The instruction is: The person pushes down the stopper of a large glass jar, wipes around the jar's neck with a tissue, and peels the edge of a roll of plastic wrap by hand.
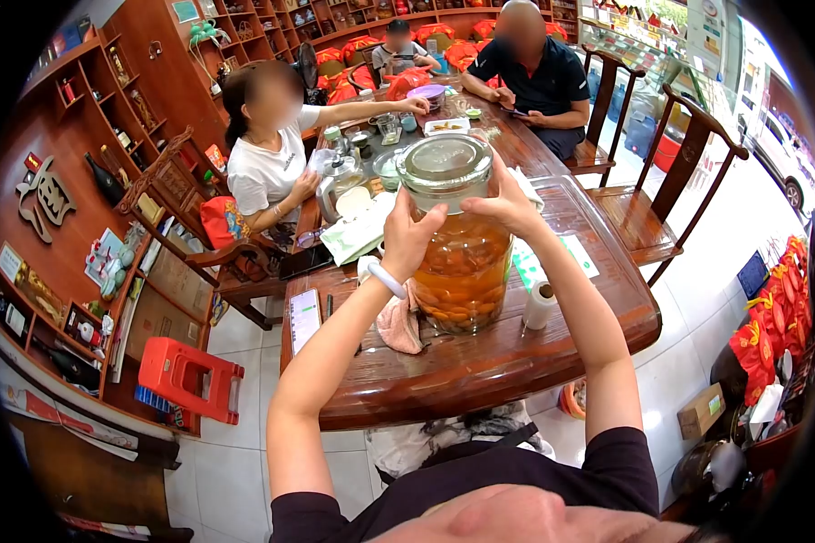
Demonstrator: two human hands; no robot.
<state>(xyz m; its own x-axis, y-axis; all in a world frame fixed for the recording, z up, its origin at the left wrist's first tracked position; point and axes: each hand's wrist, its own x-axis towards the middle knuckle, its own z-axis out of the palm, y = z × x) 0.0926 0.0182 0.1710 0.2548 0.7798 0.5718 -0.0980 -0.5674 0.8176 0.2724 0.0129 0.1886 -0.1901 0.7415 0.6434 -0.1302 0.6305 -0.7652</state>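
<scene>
A large glass jar (pixel 457 271) of amber liquid with orange-brown pieces stands upright on the wooden table (pixel 371 385). Its round glass lid (pixel 445 161) sits on top. My left hand (pixel 410 231) is closed around the left side of the jar's neck, thumb at the front. From the right, my right hand (pixel 507 201) grips the neck, its thumb also in front. The far fingers of both hands are partly hidden behind the glass. A pink cloth (pixel 400 324) lies left of the jar's base, and a white roll (pixel 541 306) stands to its right.
A phone (pixel 305 319) lies at the table's left edge. Beyond the jar are a glass kettle (pixel 341 185), a white cloth (pixel 358 228) and cups. One person (pixel 267 172) sits at the left, another (pixel 539 81) at the far right, a third (pixel 398 54) behind. A red stool (pixel 190 378) stands left.
</scene>
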